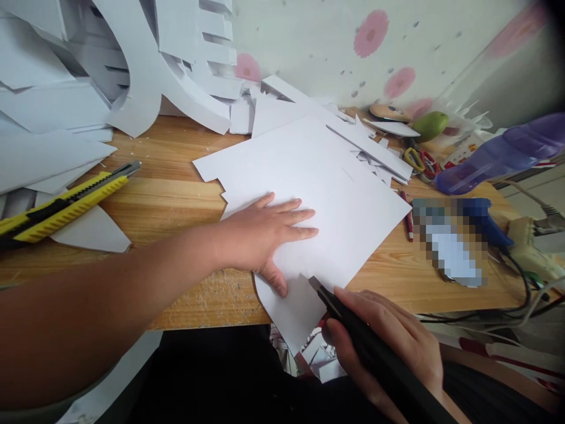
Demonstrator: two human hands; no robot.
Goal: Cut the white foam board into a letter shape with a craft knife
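A large white board [326, 171] with notched and curved edges lies on the wooden table [176, 206], its near corner hanging past the front edge. My left hand [273, 229] rests flat on it with the fingers spread. In my right hand [384, 335] is a black cutter knife [366, 341], gripped with the fingers wrapped round it. The short blade points up and left, over the near part of the board, to the right of my left thumb. Whether the blade touches the board I cannot tell.
A yellow cutter [66, 206] lies at the left by white offcuts [92, 227]. Cut white pieces [141, 70] stand at the back left. Scissors [426, 162], a green fruit [430, 125], a purple bottle [498, 156], a red pen [406, 218] and cables are at the right.
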